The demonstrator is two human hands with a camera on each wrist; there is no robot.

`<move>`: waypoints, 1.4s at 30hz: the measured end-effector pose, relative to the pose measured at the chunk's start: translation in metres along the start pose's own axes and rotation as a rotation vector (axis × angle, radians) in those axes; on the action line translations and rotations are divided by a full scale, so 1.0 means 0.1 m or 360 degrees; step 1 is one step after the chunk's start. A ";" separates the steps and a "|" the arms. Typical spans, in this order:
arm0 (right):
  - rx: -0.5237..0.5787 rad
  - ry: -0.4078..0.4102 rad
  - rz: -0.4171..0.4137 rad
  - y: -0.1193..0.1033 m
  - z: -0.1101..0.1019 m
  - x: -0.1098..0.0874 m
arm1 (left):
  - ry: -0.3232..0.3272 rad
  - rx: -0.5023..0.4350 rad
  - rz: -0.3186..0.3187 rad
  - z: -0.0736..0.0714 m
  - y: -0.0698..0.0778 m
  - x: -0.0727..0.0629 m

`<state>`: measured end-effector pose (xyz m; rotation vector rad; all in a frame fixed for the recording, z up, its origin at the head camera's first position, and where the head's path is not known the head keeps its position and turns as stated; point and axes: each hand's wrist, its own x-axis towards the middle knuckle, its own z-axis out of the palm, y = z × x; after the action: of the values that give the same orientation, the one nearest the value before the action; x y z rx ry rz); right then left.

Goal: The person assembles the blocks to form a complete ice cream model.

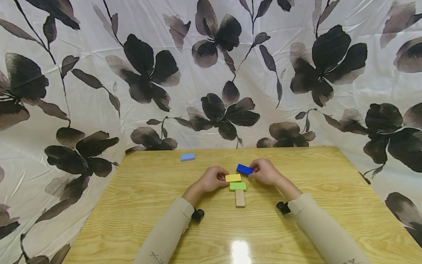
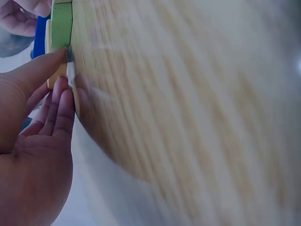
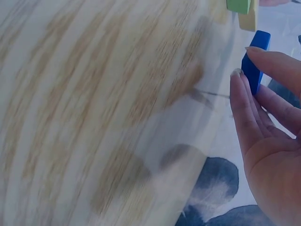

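My left hand [image 1: 212,179] pinches the left end of a yellow block [image 1: 233,178] between thumb and fingers. In the head view a dark blue block [image 1: 244,169] sits just beyond it, slanted, its right end pinched by my right hand [image 1: 266,171]. The right wrist view shows the thumb and fingertips on the blue block [image 3: 256,63]. Directly on the near side of the yellow block lies a light green block [image 1: 238,186], lengthwise across. A plain wooden block [image 1: 240,198] points from the green one toward me, forming a T shape with it.
A light blue block [image 1: 187,157] lies by itself near the far edge of the wooden table [image 1: 148,205], left of the others. Behind the table hangs a white cloth [image 1: 184,91] with dark flowers. Both wrists carry small black cameras.
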<state>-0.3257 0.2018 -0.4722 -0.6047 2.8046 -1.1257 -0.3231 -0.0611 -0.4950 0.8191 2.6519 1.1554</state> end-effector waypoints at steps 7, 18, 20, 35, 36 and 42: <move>-0.0017 -0.0002 -0.0043 -0.01 0.06 0.03 | -0.0040 -0.0006 0.0001 0.00 0.01 0.00; -0.0058 -0.0032 -0.0057 -0.03 0.14 0.03 | -0.0077 -0.0003 -0.0002 0.02 0.03 -0.02; -0.0070 -0.0036 -0.0071 -0.03 0.14 0.03 | -0.0074 -0.0011 -0.0010 0.02 0.03 -0.02; -0.0094 -0.0087 -0.0094 0.02 0.15 0.02 | -0.0039 -0.0086 -0.0080 0.04 0.00 -0.03; -0.0096 -0.0086 -0.0091 0.02 0.15 0.02 | -0.0038 -0.0087 -0.0079 0.04 0.00 -0.03; -0.0079 -0.0081 -0.0036 0.03 0.15 0.01 | -0.0018 -0.0091 -0.0075 0.04 0.01 -0.03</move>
<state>-0.3246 0.1934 -0.4848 -0.6609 2.7967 -1.0322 -0.3190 -0.0601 -0.4974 0.7474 2.6014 1.2049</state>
